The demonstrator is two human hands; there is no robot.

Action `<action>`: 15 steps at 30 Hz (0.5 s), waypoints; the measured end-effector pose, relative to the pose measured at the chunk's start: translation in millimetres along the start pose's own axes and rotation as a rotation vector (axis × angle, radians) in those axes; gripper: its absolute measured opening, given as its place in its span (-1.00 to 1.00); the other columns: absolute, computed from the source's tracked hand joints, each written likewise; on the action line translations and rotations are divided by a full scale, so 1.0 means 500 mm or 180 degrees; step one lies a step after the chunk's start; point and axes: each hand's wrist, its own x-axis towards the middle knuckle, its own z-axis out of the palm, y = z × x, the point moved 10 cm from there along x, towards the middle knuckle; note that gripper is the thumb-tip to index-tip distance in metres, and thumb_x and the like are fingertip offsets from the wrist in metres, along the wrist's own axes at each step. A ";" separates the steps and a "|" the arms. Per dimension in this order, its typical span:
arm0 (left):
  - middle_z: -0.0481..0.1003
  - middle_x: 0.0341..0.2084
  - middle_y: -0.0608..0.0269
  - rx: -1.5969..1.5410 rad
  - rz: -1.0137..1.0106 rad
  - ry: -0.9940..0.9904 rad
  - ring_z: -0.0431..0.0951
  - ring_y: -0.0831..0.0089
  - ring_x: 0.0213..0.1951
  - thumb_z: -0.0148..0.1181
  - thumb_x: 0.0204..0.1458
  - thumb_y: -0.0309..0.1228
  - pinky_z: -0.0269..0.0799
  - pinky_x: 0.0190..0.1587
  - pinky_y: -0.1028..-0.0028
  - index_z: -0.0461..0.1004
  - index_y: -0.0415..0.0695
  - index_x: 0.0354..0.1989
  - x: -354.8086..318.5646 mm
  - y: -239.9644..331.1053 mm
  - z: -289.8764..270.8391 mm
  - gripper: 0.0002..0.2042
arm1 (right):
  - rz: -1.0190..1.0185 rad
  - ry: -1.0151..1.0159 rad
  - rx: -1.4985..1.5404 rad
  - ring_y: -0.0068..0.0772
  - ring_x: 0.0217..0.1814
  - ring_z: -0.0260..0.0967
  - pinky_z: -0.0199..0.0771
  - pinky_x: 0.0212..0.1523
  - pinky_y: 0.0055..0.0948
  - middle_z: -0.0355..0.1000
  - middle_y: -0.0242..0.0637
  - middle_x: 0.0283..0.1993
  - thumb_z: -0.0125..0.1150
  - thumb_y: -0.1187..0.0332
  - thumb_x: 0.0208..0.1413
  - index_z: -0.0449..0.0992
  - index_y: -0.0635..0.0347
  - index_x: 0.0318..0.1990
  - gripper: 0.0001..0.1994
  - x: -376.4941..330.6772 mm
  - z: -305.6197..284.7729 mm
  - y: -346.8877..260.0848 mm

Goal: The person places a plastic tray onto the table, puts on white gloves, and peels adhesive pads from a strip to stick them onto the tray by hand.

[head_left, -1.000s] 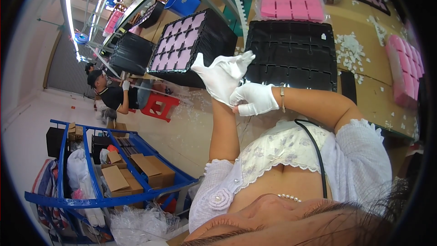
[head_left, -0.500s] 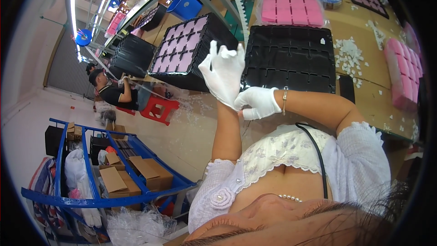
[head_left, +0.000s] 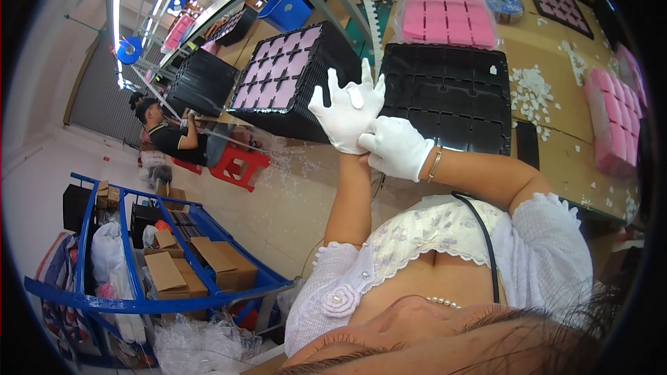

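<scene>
The left hand [head_left: 347, 114] has risen upright, fingers spread wide — its white glove [head_left: 354, 132] now seated — while the right hand [head_left: 394, 147] pinches the glove's cuff, just before the black tray [head_left: 445, 94].

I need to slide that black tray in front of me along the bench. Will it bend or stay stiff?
The black tray looks like thin moulded plastic with empty pockets, so probably light and somewhat flexible. It sits flat on the bench, so a push should slide it easily. The loose white bits beside it may scatter.
</scene>
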 end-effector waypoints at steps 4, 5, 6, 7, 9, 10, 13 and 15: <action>0.36 -0.43 0.14 0.0213 -0.0239 -0.0659 0.18 0.09 0.09 -0.17 -0.04 0.04 -0.16 0.17 0.00 -0.21 0.13 0.29 -0.005 -0.007 0.024 -0.29 | -0.0107 0.0133 -0.0070 -0.11 -0.43 0.38 0.43 -0.44 -0.27 0.35 -0.19 -0.46 0.16 0.38 -0.20 0.41 0.18 -0.54 -0.90 0.011 0.001 0.013; 0.36 -0.43 0.14 0.0213 -0.0223 -0.0658 0.18 0.09 0.09 -0.17 -0.04 0.04 -0.16 0.17 0.00 -0.21 0.13 0.29 -0.006 -0.004 0.022 -0.29 | -0.0141 0.0221 -0.0013 -0.10 -0.42 0.38 0.42 -0.43 -0.26 0.36 -0.18 -0.45 0.16 0.38 -0.20 0.41 0.18 -0.53 -0.90 0.012 -0.002 0.010; 0.36 -0.26 0.13 0.0265 -0.0157 -0.0422 0.17 0.07 0.10 -0.18 -0.04 0.06 -0.15 0.17 0.02 -0.25 0.16 0.30 -0.007 -0.006 0.029 -0.28 | -0.0142 0.0216 -0.0021 -0.10 -0.42 0.38 0.42 -0.43 -0.26 0.36 -0.18 -0.45 0.16 0.38 -0.20 0.41 0.18 -0.53 -0.90 0.011 -0.001 0.010; 0.35 -0.08 0.11 0.0316 -0.0091 -0.0187 0.16 0.06 0.12 -0.19 -0.05 0.07 -0.13 0.16 0.04 -0.28 0.19 0.31 -0.007 -0.004 0.026 -0.27 | -0.0043 0.0088 0.0174 -0.10 -0.40 0.37 0.42 -0.40 -0.27 0.36 -0.17 -0.44 0.15 0.39 -0.19 0.42 0.18 -0.52 -0.91 0.010 0.008 0.015; 0.24 0.05 0.10 0.0331 -0.0200 -0.0397 0.15 0.07 0.13 -0.20 -0.03 0.06 -0.12 0.17 0.08 -0.30 0.21 0.31 -0.009 -0.001 0.023 -0.28 | 0.0049 -0.0045 0.0368 -0.11 -0.37 0.37 0.41 -0.37 -0.27 0.35 -0.17 -0.43 0.15 0.41 -0.18 0.43 0.19 -0.51 -0.93 0.008 0.014 0.028; 0.12 0.18 0.09 0.0355 -0.0310 -0.0602 0.14 0.07 0.14 -0.21 -0.02 0.04 -0.11 0.17 0.13 -0.32 0.22 0.31 -0.013 -0.003 0.029 -0.29 | 0.0133 0.0282 0.0650 -0.12 -0.35 0.36 0.40 -0.33 -0.29 0.34 -0.17 -0.42 0.15 0.41 -0.17 0.43 0.20 -0.46 -0.91 0.008 -0.012 0.052; 0.09 0.20 0.06 0.0350 -0.0440 -0.0659 0.09 0.07 0.17 -0.26 0.01 0.03 -0.16 0.20 0.11 -0.26 0.12 0.30 -0.032 -0.007 0.030 -0.32 | 0.0869 0.1215 0.1178 -0.19 -0.30 0.35 0.37 -0.22 -0.36 0.35 -0.16 -0.33 0.23 0.38 -0.14 0.42 0.27 -0.23 -0.72 0.033 -0.099 0.145; 0.05 0.21 0.03 0.0339 -0.0603 -0.0724 0.04 0.07 0.21 -0.32 0.04 0.01 -0.21 0.23 0.10 -0.20 0.01 0.29 -0.057 -0.020 0.044 -0.35 | 0.1034 0.1300 0.0968 -0.34 -0.25 0.37 0.38 -0.22 -0.44 0.37 -0.18 -0.22 0.26 0.35 -0.11 0.34 0.31 -0.06 -0.58 0.060 -0.111 0.196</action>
